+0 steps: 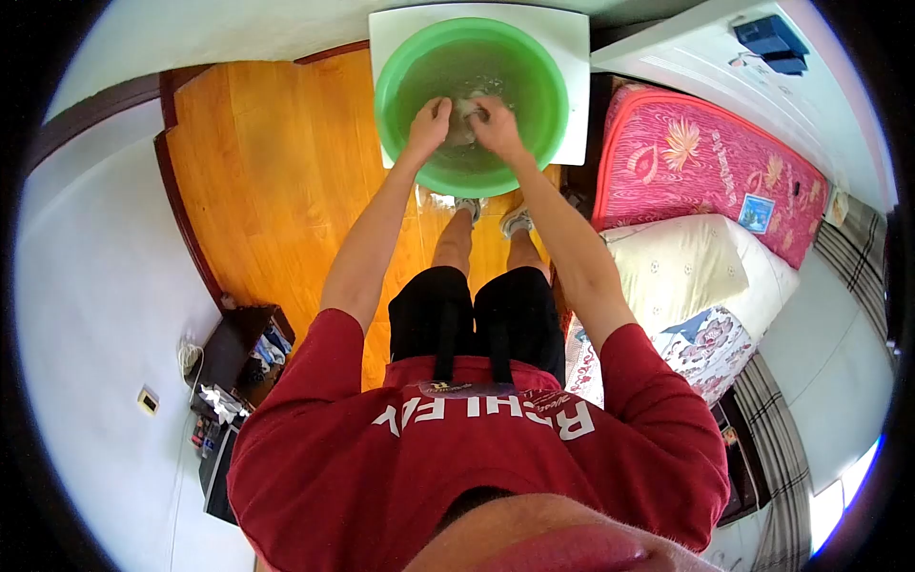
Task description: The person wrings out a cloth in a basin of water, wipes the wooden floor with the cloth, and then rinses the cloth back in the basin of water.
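Observation:
A large green basin [393,59] with murky water stands on a white square surface [578,57]. Both hands are over the water, inside its rim. My left hand [431,127] is closed, its fingers curled at one side of a small pale wet cloth [465,109]. From the other side my right hand [497,126] pinches the same cloth. The cloth is bunched up between the hands, partly at the water's surface, and its exact kind cannot be made out. Fingertips are partly hidden.
Yellow wooden floor [276,181] lies to the left; my shoes [516,220] are just below the basin. On the right is a bed with a pink mat [658,143] and a pale pillow [672,267]. A dark cabinet [233,357] stands at lower left.

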`<state>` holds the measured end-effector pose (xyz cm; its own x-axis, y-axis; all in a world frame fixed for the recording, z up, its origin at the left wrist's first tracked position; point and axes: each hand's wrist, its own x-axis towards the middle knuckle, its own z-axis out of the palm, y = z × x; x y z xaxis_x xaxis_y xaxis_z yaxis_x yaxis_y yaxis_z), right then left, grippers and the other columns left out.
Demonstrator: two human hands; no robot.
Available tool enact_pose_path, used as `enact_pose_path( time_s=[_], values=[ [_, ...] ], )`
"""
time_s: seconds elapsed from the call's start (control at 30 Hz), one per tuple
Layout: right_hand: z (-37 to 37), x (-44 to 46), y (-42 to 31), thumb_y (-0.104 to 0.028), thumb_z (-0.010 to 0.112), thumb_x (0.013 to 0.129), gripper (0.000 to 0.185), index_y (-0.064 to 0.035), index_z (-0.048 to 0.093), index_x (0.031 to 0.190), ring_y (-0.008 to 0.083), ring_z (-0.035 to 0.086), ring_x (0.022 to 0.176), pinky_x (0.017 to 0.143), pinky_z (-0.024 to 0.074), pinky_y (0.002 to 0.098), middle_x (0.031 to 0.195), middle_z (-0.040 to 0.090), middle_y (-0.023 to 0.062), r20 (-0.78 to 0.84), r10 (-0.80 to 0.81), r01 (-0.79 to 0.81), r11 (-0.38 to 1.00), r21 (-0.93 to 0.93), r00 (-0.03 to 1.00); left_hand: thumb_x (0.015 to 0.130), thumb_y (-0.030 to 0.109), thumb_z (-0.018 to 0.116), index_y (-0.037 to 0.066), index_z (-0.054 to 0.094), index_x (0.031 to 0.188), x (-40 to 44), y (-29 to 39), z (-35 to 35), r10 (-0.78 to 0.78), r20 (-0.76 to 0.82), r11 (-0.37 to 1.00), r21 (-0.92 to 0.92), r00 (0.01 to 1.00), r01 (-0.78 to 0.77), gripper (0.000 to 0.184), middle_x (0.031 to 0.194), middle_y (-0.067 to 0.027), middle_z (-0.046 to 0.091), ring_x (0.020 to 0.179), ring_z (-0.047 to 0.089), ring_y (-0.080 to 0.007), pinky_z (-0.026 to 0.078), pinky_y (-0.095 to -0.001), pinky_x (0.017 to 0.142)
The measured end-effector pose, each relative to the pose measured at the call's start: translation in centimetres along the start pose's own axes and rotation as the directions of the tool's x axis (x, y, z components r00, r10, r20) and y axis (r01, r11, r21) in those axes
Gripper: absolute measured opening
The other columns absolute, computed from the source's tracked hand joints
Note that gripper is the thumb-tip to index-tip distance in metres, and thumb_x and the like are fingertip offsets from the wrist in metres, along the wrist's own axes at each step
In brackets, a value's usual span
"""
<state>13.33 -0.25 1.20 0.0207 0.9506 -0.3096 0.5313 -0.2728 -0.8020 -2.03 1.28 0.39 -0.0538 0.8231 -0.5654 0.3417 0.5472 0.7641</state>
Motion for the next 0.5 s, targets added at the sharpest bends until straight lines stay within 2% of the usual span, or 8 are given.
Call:
enact_pose_path(
  time_s=[0.03,0.1,0.17,0.23,0.27,0.33,0.47,0.5],
  values=[
    [0.1,-0.5,-1.1,-0.011,0.057,0.084,0.028,-0.0047,0.064,0.110,0.0357,0.054,0.105,0.092,0.0434,0.0417,0.101,0.061,0.0211,0.028,-0.006,0.000,0.976,0.217,1.000,0.092,0.042,0.048,-0.002,0.063,0.107,0.1,0.4,0.5,0.004,0.015,1.000,-0.004,1.000,-0.004,0.048,0.095,-0.0150,0.068,0.085,0.066,-0.0256,0.050,-0.0361,0.077],
    [0.8,-0.7,-1.3,-0.014,0.056,0.085,0.029,-0.0046,0.061,0.112,0.0359,0.053,0.105,0.093,0.0420,0.0415,0.102,0.061,0.0211,-0.041,-0.095,0.101,0.974,0.204,0.995,0.093,0.045,0.045,-0.003,0.063,0.103,0.5,1.1,1.1,-0.286,0.145,0.870,-0.375,0.947,0.321,0.052,0.086,-0.0122,0.066,0.077,0.063,-0.0229,0.050,-0.0355,0.069],
    [1.8,-0.8,-1.9,-0.017,0.055,0.087,0.030,-0.0045,0.059,0.114,0.0361,0.053,0.106,0.093,0.0407,0.0414,0.104,0.061,0.0211,-0.102,-0.192,0.208,0.959,0.190,0.976,0.093,0.042,0.045,-0.004,0.063,0.099,1.8,-0.1,1.9,-0.285,0.121,0.907,-0.287,0.951,0.308,0.050,0.082,-0.0110,0.063,0.073,0.060,-0.0211,0.049,-0.0348,0.065],
    [2.6,-1.2,-2.5,-0.024,0.051,0.092,0.035,-0.0064,0.049,0.123,0.0371,0.051,0.107,0.097,0.0369,0.0440,0.108,0.060,0.0228,-0.309,-0.055,0.030,0.996,-0.084,0.949,0.094,0.039,0.043,-0.006,0.063,0.095,1.6,0.5,3.1,-0.169,-0.076,0.898,-0.422,0.983,0.122,0.050,0.081,-0.0107,0.064,0.073,0.060,-0.0215,0.047,-0.0361,0.064],
    [2.7,-0.9,-2.5,-0.024,0.051,0.092,0.035,-0.0064,0.049,0.123,0.0371,0.051,0.107,0.097,0.0369,0.0440,0.108,0.060,0.0228,-0.314,-0.053,0.027,0.996,-0.084,0.948,0.094,0.039,0.043,-0.006,0.063,0.095,1.6,0.7,3.5,-0.166,-0.071,0.899,-0.420,0.984,0.122,0.050,0.081,-0.0107,0.064,0.073,0.060,-0.0215,0.047,-0.0361,0.064],
    [2.7,-0.4,-2.7,-0.031,0.046,0.097,0.034,-0.0080,0.041,0.122,0.0433,0.053,0.102,0.090,0.0409,0.0487,0.107,0.059,0.0273,-0.272,0.000,0.039,0.989,0.139,0.962,0.096,0.038,0.042,-0.001,0.064,0.091,0.5,2.7,3.2,-0.028,-0.081,0.964,-0.267,0.996,0.005,0.045,0.089,-0.0120,0.065,0.079,0.060,-0.0205,0.047,-0.0367,0.069],
    [1.5,0.1,-4.4,-0.028,0.043,0.098,0.029,-0.0026,0.041,0.111,0.0508,0.056,0.087,0.074,0.0424,0.0579,0.089,0.059,0.0314,-0.274,0.079,-0.010,0.970,0.244,0.958,0.095,0.033,0.044,-0.001,0.064,0.092,2.2,1.3,3.7,0.013,-0.023,0.976,-0.219,1.000,-0.018,0.040,0.090,-0.0172,0.065,0.080,0.060,-0.0220,0.046,-0.0394,0.072],
    [1.0,0.3,-4.2,-0.029,0.043,0.098,0.029,-0.0022,0.040,0.108,0.0524,0.056,0.081,0.068,0.0430,0.0586,0.083,0.059,0.0318,-0.208,0.086,-0.046,0.981,0.188,0.974,0.094,0.032,0.044,-0.001,0.064,0.092,2.2,1.8,3.6,0.094,-0.043,0.993,-0.061,0.995,-0.096,0.039,0.089,-0.0195,0.065,0.079,0.061,-0.0246,0.046,-0.0398,0.071]
  ],
)
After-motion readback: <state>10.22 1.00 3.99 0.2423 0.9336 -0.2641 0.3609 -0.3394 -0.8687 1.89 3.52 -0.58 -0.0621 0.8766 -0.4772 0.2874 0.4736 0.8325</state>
